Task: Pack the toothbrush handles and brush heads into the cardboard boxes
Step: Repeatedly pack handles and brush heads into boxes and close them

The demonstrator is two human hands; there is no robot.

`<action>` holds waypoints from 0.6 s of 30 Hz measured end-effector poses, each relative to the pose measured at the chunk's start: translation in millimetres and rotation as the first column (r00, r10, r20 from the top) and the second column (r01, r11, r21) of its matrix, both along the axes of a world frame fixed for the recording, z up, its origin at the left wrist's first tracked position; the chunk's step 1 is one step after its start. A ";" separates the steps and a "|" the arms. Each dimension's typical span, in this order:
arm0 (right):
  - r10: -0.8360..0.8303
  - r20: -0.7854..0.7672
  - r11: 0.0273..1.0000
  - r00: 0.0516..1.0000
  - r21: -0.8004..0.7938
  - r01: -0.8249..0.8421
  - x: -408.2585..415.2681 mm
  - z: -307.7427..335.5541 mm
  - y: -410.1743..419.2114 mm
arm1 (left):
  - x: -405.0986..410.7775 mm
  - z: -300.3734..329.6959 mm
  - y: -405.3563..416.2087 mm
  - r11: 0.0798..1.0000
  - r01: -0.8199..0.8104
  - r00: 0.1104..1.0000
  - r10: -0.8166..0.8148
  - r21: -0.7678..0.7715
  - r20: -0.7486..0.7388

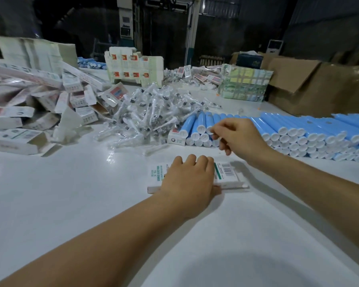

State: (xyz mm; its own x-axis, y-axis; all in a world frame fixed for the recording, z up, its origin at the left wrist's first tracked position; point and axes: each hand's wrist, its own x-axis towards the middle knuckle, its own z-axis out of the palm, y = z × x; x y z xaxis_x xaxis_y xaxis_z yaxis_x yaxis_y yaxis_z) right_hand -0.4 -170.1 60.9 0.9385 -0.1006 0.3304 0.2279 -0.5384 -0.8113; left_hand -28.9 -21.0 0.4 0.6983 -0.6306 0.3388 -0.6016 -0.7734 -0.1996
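Note:
A flat white cardboard box (228, 172) with a barcode and green print lies on the table in front of me. My left hand (190, 179) lies over its middle, fingers curled at the far edge and thumb at the near edge. My right hand (238, 136) reaches to the stacked blue toothbrush handles (197, 129), its fingertips at the white end cap of one handle in the near left stack. A heap of brush heads (151, 117) in clear wrappers lies behind the box, to the left of the handles.
Blue handles run in a long row (311, 133) to the right edge. Loose printed boxes (39, 104) pile up at the left. Stacks of flat box blanks (133, 65), a wrapped bundle (245, 83) and brown cartons (311, 85) stand at the back.

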 end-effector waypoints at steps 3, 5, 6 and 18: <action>0.287 -0.027 0.852 0.958 -0.450 -0.268 32.1 14.2 50.7 | 0.0 -0.2 0.7 1.000 0.010 1.000 -0.010 -0.004 0.002; 0.398 -0.134 0.606 0.908 -0.705 -0.369 55.5 11.8 86.9 | 2.0 -0.3 2.6 1.000 -0.001 1.000 0.001 0.001 -0.019; 0.411 -0.191 0.491 0.892 -0.777 -0.393 64.0 8.5 98.0 | 0.8 0.7 0.5 1.000 0.002 1.000 -0.002 0.001 -0.027; 0.426 -0.160 0.208 0.890 -0.940 -0.269 78.5 -12.5 128.7 | 6.2 -3.2 -0.2 0.998 0.049 0.999 -0.048 0.039 -0.014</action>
State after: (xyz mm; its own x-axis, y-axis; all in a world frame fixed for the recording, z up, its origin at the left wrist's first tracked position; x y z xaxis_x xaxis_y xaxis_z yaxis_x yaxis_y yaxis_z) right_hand 78.0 -41.4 48.5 0.7412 0.6699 0.0432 0.6458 -0.7291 0.2265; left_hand -22.7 -21.2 -2.8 0.6707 -0.6765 0.3043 -0.6412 -0.7349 -0.2207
